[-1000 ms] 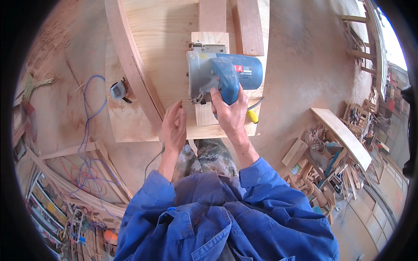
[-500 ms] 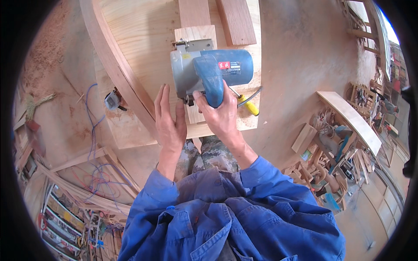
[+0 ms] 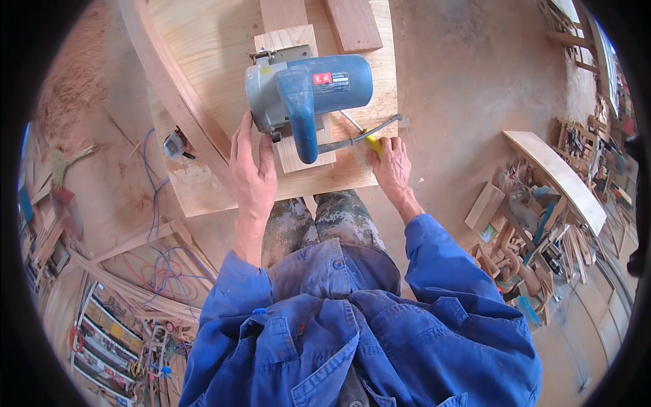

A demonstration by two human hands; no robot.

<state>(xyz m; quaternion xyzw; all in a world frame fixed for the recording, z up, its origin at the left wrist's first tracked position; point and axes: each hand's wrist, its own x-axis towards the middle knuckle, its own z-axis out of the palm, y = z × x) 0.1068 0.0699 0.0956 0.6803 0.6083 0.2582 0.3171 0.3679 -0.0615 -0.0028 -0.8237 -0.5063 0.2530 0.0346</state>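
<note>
Landmark: blue-and-grey handheld power saw (image 3: 339,78), its smooth rounded barrel laid crosswise. To the saw's near right, a yellow-handled screwdriver (image 3: 373,142) is pinched at its handle end by the curled fingers of the right hand (image 3: 395,166), the nearer hand; its long axis is slanted from the saw toward that hand, crossed by a grey cord (image 3: 336,144). At the saw's near left edge, the left hand (image 3: 251,178) is held open, thumb apart; fingertip contact cannot be confirmed. Beneath the saw: pale rectangular wood piece (image 3: 296,159), grained wooden board (image 3: 217,61).
</note>
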